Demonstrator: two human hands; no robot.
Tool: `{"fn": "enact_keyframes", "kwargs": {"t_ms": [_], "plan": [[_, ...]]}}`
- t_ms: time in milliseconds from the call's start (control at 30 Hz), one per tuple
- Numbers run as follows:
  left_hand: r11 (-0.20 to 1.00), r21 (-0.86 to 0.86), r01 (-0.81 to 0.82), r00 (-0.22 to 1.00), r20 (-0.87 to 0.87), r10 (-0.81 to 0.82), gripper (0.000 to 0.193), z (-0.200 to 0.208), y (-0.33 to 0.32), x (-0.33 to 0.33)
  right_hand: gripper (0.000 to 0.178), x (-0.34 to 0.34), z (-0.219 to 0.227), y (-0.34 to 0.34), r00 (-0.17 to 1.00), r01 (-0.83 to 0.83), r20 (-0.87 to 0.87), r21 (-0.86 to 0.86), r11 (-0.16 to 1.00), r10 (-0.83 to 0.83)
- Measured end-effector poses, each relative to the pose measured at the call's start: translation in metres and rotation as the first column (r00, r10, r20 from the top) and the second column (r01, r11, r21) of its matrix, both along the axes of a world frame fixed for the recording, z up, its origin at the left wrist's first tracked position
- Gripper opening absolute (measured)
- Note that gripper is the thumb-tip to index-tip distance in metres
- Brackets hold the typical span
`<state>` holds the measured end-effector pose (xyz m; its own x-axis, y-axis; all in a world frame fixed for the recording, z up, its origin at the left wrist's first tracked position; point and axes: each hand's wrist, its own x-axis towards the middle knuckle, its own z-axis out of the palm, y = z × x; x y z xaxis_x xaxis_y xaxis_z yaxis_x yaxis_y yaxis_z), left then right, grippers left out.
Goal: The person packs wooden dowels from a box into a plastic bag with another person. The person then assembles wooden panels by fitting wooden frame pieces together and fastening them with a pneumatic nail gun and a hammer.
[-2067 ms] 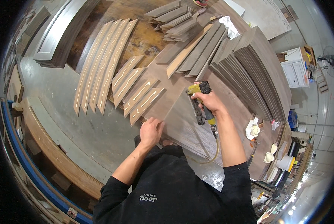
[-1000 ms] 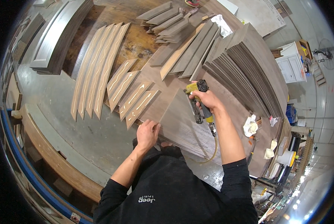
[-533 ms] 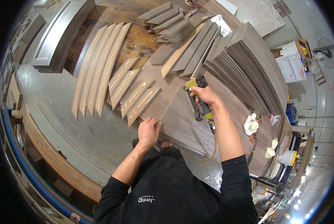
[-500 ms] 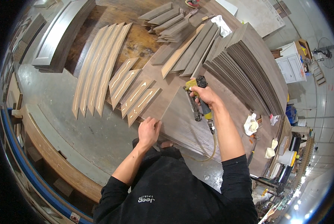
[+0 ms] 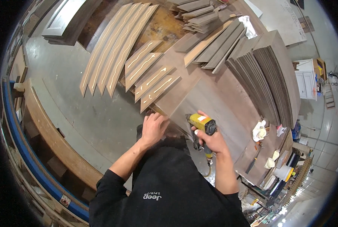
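My right hand (image 5: 214, 142) is wrapped round the grip of a yellow and black air nailer (image 5: 201, 120), which has a hose at its lower end. The nailer is tilted above a flat grey wood-grain panel (image 5: 208, 100) on the worktable. My left hand (image 5: 154, 129) is beside the panel's near left corner, its fingers curled down and together; what they grip, if anything, is hidden. Just beyond that hand, short angled strips (image 5: 159, 90) with beads of pale glue lie side by side. Longer strips (image 5: 120, 49) with wavy glue lines lie farther left.
A tall stack of grey boards (image 5: 259, 75) stands on the table's right, with loose grey strips (image 5: 218, 43) beside it. Crumpled white paper (image 5: 259, 131) lies near the right edge. Left of me runs a wooden rail (image 5: 59, 140) with a blue edge. A white cabinet (image 5: 306, 80) stands beyond.
My right hand has brought the nailer nearer my body and turned it, so its yellow body now faces up. My left hand stays near the panel's corner. The whole view has shifted.
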<state>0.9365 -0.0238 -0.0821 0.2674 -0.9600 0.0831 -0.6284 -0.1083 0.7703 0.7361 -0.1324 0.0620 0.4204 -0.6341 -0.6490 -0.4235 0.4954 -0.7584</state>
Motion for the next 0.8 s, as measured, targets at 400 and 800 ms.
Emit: {"fn": "enact_keyframes", "kwargs": {"t_ms": [400, 800], "plan": [[0.998, -0.069, -0.004, 0.999, -0.050, 0.001, 0.026, -0.011, 0.005, 0.000, 0.071, 0.033, -0.027, 0.020, 0.989, -0.144, -0.064, -0.126, 0.982, 0.137], [0.991, -0.016, -0.132, 0.981, -0.145, 0.128, 0.023, -0.015, 0.007, 0.000, 0.070, 0.047, -0.017, 0.014, 0.970, -0.187, -0.172, -0.089, 0.978, 0.170]]}}
